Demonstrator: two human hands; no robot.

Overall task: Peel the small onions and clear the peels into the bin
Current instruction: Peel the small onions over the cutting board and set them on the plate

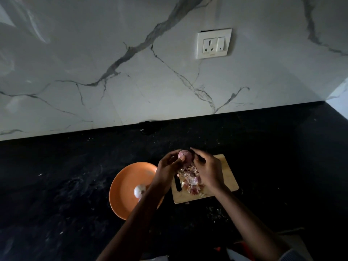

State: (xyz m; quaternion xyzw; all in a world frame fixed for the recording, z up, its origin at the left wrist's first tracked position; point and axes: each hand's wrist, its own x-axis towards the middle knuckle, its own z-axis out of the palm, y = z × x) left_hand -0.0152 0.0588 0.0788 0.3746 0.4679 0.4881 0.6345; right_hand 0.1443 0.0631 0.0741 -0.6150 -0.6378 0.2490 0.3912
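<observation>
A small pinkish onion [185,155] is held up above the wooden cutting board [228,178]. My left hand [169,166] grips it from the left, thumb across its front. My right hand [207,166] meets it from the right, fingers curled at its top edge; a dark thin object shows in that hand, unclear what. A heap of pink and white onion peels [190,180] lies on the board under both hands. One pale peeled onion [139,191] sits in the orange plate [124,185] to the left of the board, partly behind my left forearm.
The black stone counter [66,185] spreads all round, flecked with small peel bits. A marble wall with a white socket [213,43] rises behind. Something red and pale [244,249] shows at the bottom edge, dim.
</observation>
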